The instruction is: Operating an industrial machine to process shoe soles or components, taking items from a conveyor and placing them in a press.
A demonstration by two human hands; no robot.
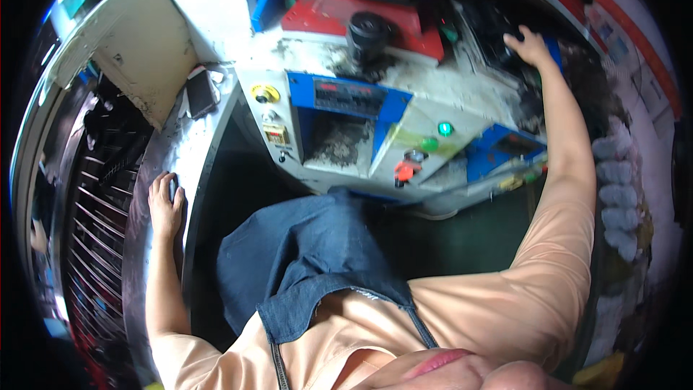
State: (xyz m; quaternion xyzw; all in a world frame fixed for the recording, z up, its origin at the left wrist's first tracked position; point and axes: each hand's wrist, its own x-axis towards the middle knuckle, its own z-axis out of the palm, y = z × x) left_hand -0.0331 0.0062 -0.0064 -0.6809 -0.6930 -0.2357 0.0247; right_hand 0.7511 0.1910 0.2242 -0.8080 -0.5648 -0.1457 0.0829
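Note:
My left hand (pixel 166 206) rests flat on a worn grey ledge (pixel 191 148) at the left, fingers closed over a small dark object that I cannot make out. My right hand (pixel 530 47) reaches far up and to the right into the dark bay (pixel 498 29) of a red and white machine, fingers spread against a black part inside. A blue denim apron (pixel 310 260) hangs from my chest between both arms.
The machine's front carries a blue control panel (pixel 350 97), a yellow knob (pixel 265 93), a green lamp (pixel 445 128), a red button (pixel 404 171) and a black cylinder (pixel 368 32). A dark phone (pixel 201 94) lies on the ledge. Metal racks (pixel 101 224) stand at the left, pale stacked pieces (pixel 621 195) at the right.

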